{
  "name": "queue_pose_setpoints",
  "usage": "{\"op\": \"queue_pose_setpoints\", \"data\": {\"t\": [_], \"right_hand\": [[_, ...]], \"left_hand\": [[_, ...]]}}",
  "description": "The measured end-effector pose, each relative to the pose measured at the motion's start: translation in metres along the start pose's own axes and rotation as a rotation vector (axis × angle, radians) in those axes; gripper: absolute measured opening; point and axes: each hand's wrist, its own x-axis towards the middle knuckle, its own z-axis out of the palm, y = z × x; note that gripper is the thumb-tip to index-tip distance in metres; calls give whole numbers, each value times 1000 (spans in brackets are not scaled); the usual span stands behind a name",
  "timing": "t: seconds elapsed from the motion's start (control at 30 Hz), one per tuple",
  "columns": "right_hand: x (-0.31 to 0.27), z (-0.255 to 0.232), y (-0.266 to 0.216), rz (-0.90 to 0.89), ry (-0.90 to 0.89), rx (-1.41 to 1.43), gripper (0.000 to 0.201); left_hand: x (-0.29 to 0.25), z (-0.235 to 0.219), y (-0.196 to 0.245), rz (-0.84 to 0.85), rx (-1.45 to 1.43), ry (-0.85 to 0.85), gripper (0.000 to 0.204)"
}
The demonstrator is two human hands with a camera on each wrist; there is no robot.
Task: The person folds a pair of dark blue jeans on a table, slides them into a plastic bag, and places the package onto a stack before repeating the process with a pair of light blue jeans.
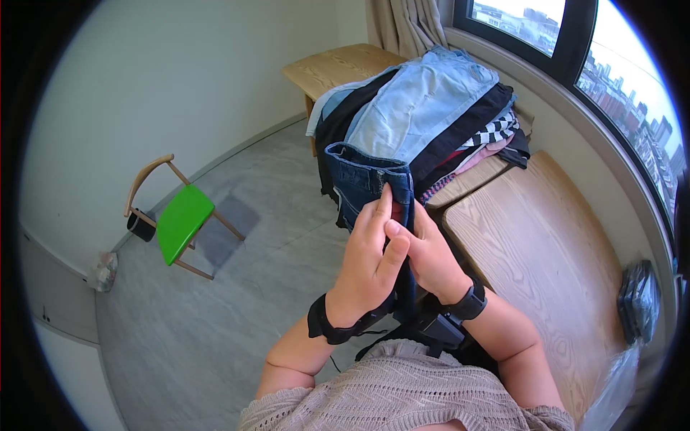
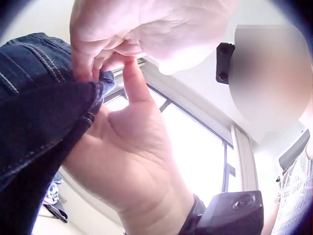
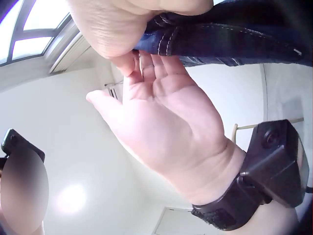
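Dark blue jeans hang in front of my body, waistband up. My right hand grips their edge, fingers behind the denim and thumb on the near side. My left hand lies against the denim from the other side, its index finger extended up along the seam and its thumb standing free. In the right wrist view the left palm faces the camera, with straight fingers reaching behind the denim. The left wrist view shows the right thumb reaching up to the left fingertips. Folds of denim hide the other right fingertips.
A pile of clothes, mostly jeans, covers part of a wooden table ahead. Another wooden tabletop runs along the window on my right, with a plastic-wrapped stack at its edge. A green-seated chair stands left.
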Motion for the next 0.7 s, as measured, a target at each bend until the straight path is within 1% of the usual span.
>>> {"op": "queue_pose_setpoints", "data": {"t": [0.03, 0.07, 0.13, 0.17, 0.2, 0.27, 0.33, 0.37, 0.4, 0.43, 0.47, 0.5, 0.53, 0.57, 0.6, 0.67, 0.7], "right_hand": [[-1, -2, 1, 0, 4, 3, 39], [-2, -4, 2, 31, 24, 60, 37], [-2, -11, 5, 61, 48, 117, 35], [-2, -15, 9, 79, 82, 154, 33], [-2, -18, 12, 98, 115, 189, 31], [-2, -20, 13, 77, 116, 196, 30], [-2, -23, 11, 43, 174, 125, 31], [-4, -26, 7, 51, 154, 168, 32], [-5, -27, 3, 48, 154, 170, 32], [-6, -28, -2, 45, 115, 207, 32], [-6, -30, -5, 42, 75, 244, 32], [-4, -35, -4, 22, 8, 248, 32], [-3, -37, -4, 22, 7, 252, 32], [-2, -37, -6, -9, 1, 232, 32], [-2, -38, -8, -44, -3, 211, 31], [-1, -38, -14, -67, -11, 227, 32], [0, -38, -18, -99, 6, 232, 31]], "left_hand": [[-3, -2, 0, -59, -65, -46, 66], [-5, -4, -1, -60, -66, -52, 66], [-9, -6, -4, -113, -207, -153, 65], [-11, -7, -5, -150, -266, -179, 58], [-13, -13, -5, -155, -267, -180, 58], [-14, -36, -8, -476, -273, -178, 49], [-22, -64, -16, -657, -255, 171, 59], [-24, -73, -28, -652, -253, 168, 59], [-26, -79, -46, -507, -197, 235, 68], [-28, -82, -60, -363, -141, 300, 77], [-27, -83, -70, -364, -137, 299, 77], [-23, -83, -74, -356, -263, 194, 85], [-20, -83, -74, -347, -390, 88, 93], [-21, -86, -70, -437, -423, 6, 91], [-16, -85, -64, -435, -423, 2, 91], [-4, -80, -58, -565, -475, -187, 83], [0, -76, -57, -558, -470, -169, 64]]}}
